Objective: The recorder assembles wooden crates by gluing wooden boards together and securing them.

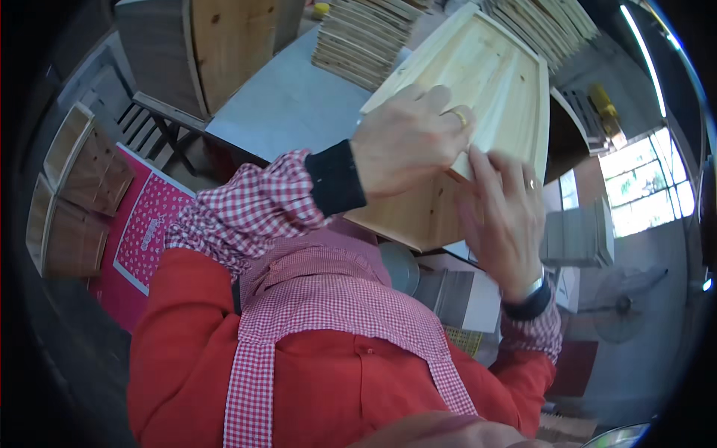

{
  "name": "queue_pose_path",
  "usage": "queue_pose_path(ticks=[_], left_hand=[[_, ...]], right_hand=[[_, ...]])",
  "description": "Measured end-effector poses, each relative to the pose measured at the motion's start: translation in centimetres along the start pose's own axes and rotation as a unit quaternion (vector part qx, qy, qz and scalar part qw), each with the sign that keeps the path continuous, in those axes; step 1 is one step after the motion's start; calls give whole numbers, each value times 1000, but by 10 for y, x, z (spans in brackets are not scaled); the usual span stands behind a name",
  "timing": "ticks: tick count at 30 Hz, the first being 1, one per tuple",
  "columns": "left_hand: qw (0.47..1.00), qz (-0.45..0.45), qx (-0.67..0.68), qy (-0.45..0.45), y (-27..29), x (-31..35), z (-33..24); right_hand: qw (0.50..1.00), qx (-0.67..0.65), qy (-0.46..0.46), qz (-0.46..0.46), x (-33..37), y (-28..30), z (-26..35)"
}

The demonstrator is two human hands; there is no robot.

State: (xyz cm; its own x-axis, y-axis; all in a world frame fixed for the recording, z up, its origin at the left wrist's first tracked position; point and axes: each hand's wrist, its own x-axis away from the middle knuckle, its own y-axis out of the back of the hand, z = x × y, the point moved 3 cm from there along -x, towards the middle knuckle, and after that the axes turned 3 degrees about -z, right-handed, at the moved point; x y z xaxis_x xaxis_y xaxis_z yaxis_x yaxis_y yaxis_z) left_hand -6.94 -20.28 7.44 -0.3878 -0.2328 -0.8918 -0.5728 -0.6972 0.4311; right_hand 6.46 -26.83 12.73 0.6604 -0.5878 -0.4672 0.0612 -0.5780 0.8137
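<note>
A pale wooden box [489, 82] with a raised rim stands tilted in front of me, its near side wall [418, 209] facing my body. Over its near rim lies my left hand [411, 138], closed, the fingers curled down toward the edge and a ring on one of them. What those fingers hold, if anything, is hidden. Close beside them, my right hand [508, 213] grips the same near edge, its fingertips on the rim and its thumb side against the wall. The two hands nearly meet at a piece of the rim [461, 168].
Stacks of thin wooden slats [362, 41] sit on the pale table [272, 93] behind the box. Larger wooden boxes [231, 52] stand at the far left, smaller ones [78, 201] by a pink printed bag [153, 224]. A fan [624, 305] is at the right, near grey panels [575, 235].
</note>
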Motion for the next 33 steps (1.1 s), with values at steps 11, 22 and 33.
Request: queue_pose_path(ticks=[11,22,33], left_hand=[[970,-60,214,96,3,35,-46],[766,-16,520,377,-61,131,-14],[769,-32,544,334,-70,126,-9]], right_hand=[[994,82,-42,61,59,-53,-52],[992,64,-53,97,83,-82,-54],[993,57,-63,79,78,-95,-55]])
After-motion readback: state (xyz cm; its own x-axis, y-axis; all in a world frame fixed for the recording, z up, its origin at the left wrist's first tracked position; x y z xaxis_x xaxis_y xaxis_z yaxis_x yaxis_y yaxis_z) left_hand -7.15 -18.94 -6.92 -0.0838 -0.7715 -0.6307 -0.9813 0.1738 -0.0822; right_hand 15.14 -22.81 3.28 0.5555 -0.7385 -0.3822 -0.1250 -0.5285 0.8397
